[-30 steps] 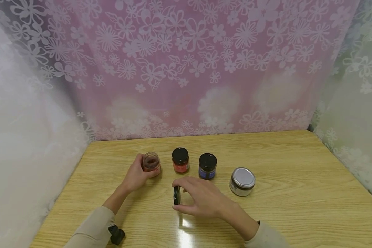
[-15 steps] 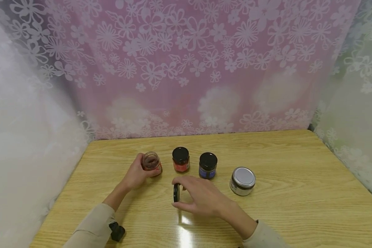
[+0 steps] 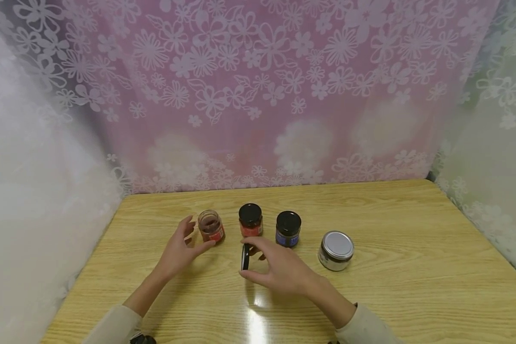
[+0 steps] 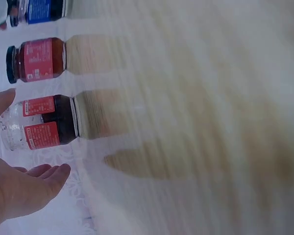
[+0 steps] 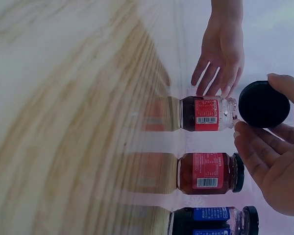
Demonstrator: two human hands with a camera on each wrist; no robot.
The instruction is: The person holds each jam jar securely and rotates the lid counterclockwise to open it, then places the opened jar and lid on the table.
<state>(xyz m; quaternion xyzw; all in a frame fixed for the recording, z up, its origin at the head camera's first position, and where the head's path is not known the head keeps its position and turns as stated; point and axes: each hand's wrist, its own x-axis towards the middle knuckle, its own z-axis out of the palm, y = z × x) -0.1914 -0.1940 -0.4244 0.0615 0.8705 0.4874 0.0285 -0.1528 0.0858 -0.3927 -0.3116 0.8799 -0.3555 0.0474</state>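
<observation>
In the head view an uncapped glass jar [image 3: 215,234] with a red label stands on the table at the left, dark contents in its lower part. Beside it my left hand [image 3: 177,251] is spread, fingers apart from the glass; the left wrist view shows a gap between the fingers and the jar [image 4: 41,137]. My right hand [image 3: 279,267] pinches a black jar lid [image 3: 245,257] by its rim, held on edge above the table. The right wrist view shows the round face of the lid [image 5: 263,104] between thumb and fingers.
To the right stand a black-lidded jar with a red label [image 3: 251,220], a black-lidded jar with a blue label [image 3: 288,229] and a wide jar with a silver lid [image 3: 336,251]. The wooden table [image 3: 391,286] ends at a floral curtain [image 3: 284,119].
My left hand has let go of the uncapped jar and drawn back toward the lower left. My right hand has raised the lid slightly and turned it.
</observation>
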